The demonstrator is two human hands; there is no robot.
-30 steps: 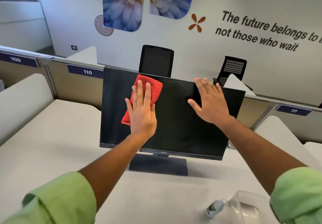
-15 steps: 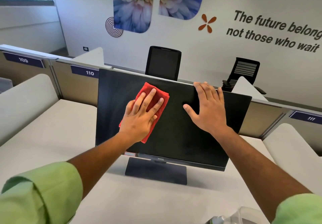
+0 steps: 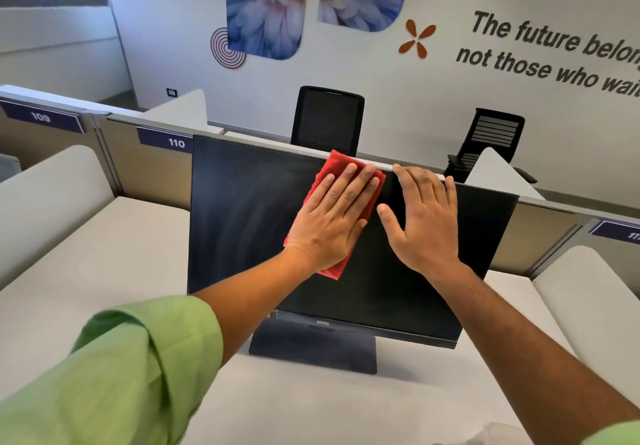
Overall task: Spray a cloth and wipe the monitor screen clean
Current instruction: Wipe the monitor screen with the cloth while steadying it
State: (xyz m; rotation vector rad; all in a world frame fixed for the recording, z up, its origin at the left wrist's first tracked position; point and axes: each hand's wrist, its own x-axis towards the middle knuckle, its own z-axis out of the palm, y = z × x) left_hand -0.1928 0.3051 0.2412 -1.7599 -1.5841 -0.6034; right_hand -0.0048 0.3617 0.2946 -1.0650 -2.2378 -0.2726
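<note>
So, one monitor (image 3: 249, 222), one red cloth (image 3: 341, 170), two hands, two black office chairs behind the partition. The left hand (image 3: 329, 226) lies flat on the cloth with fingers straight and close together, pressing it against the screen's upper middle, near the top edge. The right hand (image 3: 424, 222) sits flat just beside it, fingers slightly spread, fingertips at the top bezel. The screen's dark with faint streaks on the left half; the cloth looks folded.

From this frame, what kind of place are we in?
Most likely an open-plan office. Numbered partition plates (109, 110) mark off desk bays, a monitor stands on the desk, mesh office chairs sit beyond the divider, and a motivational slogan is on the wall.
</note>
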